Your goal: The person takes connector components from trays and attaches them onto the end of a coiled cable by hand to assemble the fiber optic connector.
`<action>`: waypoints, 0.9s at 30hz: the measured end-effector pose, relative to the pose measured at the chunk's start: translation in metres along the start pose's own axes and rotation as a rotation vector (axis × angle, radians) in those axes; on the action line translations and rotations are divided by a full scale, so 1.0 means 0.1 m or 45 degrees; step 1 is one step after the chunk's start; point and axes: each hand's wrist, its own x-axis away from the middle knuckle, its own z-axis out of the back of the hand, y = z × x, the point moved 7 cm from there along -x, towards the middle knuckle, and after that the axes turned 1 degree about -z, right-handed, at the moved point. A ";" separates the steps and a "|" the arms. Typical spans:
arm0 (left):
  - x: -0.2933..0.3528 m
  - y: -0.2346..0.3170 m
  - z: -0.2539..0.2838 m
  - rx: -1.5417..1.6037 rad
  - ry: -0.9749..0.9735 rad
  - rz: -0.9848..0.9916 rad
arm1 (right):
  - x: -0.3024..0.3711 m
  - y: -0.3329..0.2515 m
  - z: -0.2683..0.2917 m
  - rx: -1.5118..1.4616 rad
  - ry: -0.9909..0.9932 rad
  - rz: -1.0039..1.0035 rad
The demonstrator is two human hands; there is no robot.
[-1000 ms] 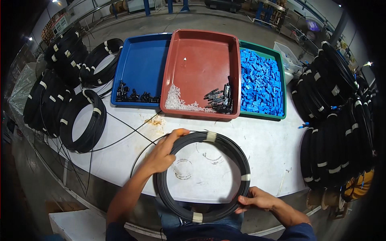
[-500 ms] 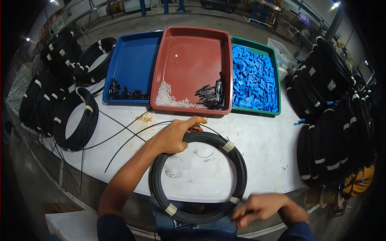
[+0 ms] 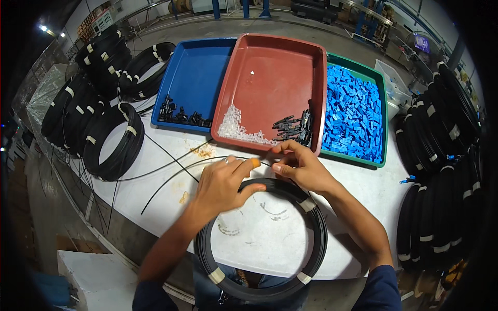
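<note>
A coil of black cable [image 3: 320,238], bound with pale tape, lies at the table's front edge and hangs partly over it. My left hand [image 3: 220,184] is closed on the coil's upper left part, its thumb on the inner rim. One finger wears an orange covering. A loose length of cable [image 3: 179,173] curves out to the left beneath this hand. At the top of the coil my right hand [image 3: 306,168] closes thumb and fingers about a loose strand; the exact pinch point is partly hidden. Its fingertips are close to the left hand and the red tray's front rim.
A blue tray [image 3: 194,67] with black parts, a red tray [image 3: 275,67] with white and black pieces, and a green tray [image 3: 384,124] full of blue connectors [image 3: 353,111] stand behind. Taped coils are stacked left [image 3: 116,142] and right [image 3: 430,217].
My right hand has come up from the coil's lower right to its top, beside my left hand. The left hand stays on the coil. The whole view has shifted slightly.
</note>
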 end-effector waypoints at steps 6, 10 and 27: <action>0.88 0.39 0.48 -0.105 0.226 0.641 | -0.28 -0.23 -0.15 -0.005 -0.135 -0.095; 2.22 0.52 0.60 0.205 0.513 1.543 | -0.44 -0.26 -0.31 0.052 -0.127 0.021; 1.52 0.88 0.39 0.423 0.479 1.002 | -0.19 -0.34 -0.17 -0.043 0.550 0.737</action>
